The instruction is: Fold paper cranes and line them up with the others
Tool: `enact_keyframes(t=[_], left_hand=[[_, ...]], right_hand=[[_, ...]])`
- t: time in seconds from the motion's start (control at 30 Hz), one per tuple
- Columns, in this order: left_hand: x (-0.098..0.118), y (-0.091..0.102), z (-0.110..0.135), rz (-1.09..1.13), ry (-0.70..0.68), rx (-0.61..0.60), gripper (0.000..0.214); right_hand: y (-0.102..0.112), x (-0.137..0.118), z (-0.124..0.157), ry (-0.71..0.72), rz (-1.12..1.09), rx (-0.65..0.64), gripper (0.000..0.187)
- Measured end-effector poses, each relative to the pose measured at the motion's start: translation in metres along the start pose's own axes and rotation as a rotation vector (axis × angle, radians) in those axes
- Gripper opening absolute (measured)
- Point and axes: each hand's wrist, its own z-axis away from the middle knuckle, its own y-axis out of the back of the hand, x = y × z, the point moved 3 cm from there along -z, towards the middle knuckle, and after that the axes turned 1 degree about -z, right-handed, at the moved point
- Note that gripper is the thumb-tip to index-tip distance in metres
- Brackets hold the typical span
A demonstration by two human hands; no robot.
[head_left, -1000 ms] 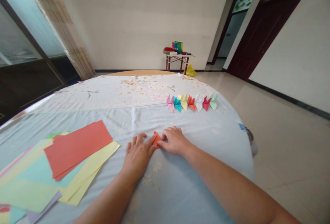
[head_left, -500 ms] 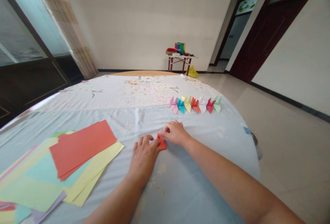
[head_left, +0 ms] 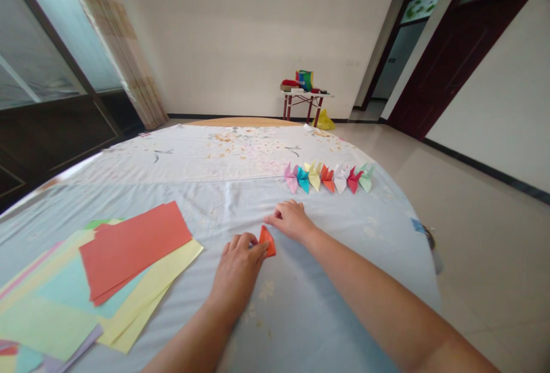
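Left hand pinches the folded orange paper at its 2 o'clock, on the surface; right hand sits between the paper's 1 and 2 o'clock, fingers curled, pinch cannot be told; seven folded figures stand farther out, same bearing; coloured sheets lie at 9.

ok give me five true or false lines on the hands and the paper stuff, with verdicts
1. The left hand touches the folded orange paper. True.
2. Seven folded figures sit in a row beyond the right hand. True.
3. The folded figures are all one colour. False: the colours vary, including pink, blue and yellow.
4. The loose sheets lie to the right of both hands. False: they lie to the left.
5. The blue figure comes between pink and yellow ones. True.
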Motion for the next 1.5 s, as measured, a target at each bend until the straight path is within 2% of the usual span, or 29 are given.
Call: enact_keyframes(t=[0.17, 0.37, 0.67, 0.83, 0.97, 1.07, 1.13, 1.2, 1.3, 1.4, 1.5], left_hand=[[-0.005, -0.001, -0.003, 0.03, 0.023, 0.034, 0.025], [-0.012, -0.002, -0.001, 0.027, 0.093, 0.036, 0.027], [-0.01, 0.002, -0.001, -0.017, 0.127, 0.011, 0.03], [-0.01, 0.004, 0.001, -0.034, 0.076, 0.064, 0.032], [-0.011, 0.002, 0.003, 0.028, 0.097, 0.104, 0.037], [-0.015, 0.003, 0.0, 0.16, 0.167, 0.124, 0.042], [-0.022, 0.007, -0.004, 0.328, 0.252, 0.123, 0.043], [-0.032, 0.015, -0.009, 0.566, 0.377, 0.122, 0.042], [-0.039, 0.033, -0.017, 0.669, 0.434, 0.114, 0.035], [-0.036, 0.041, -0.021, 0.779, 0.481, 0.065, 0.039], [-0.023, 0.032, -0.019, 0.917, 0.498, 0.021, 0.044]], right_hand=[[0.003, 0.007, 0.022, 0.037, -0.101, -0.108, 0.044], [0.0, 0.008, 0.02, -0.042, -0.105, -0.127, 0.039], [0.001, 0.0, 0.033, -0.025, -0.042, -0.054, 0.035], [0.005, -0.013, 0.043, 0.067, -0.036, -0.02, 0.032], [0.0, -0.019, 0.045, 0.063, -0.069, -0.014, 0.027], [-0.003, -0.021, 0.045, 0.065, -0.17, 0.037, 0.025], [-0.004, -0.02, 0.046, 0.071, -0.28, 0.081, 0.02], [-0.002, -0.017, 0.045, 0.075, -0.453, 0.105, 0.016], [-0.002, -0.012, 0.042, 0.058, -0.81, 0.059, 0.016], [-0.002, -0.009, 0.04, 0.03, -1.106, 0.007, 0.023], [0.0, -0.011, 0.04, 0.027, -1.256, 0.007, 0.027]])
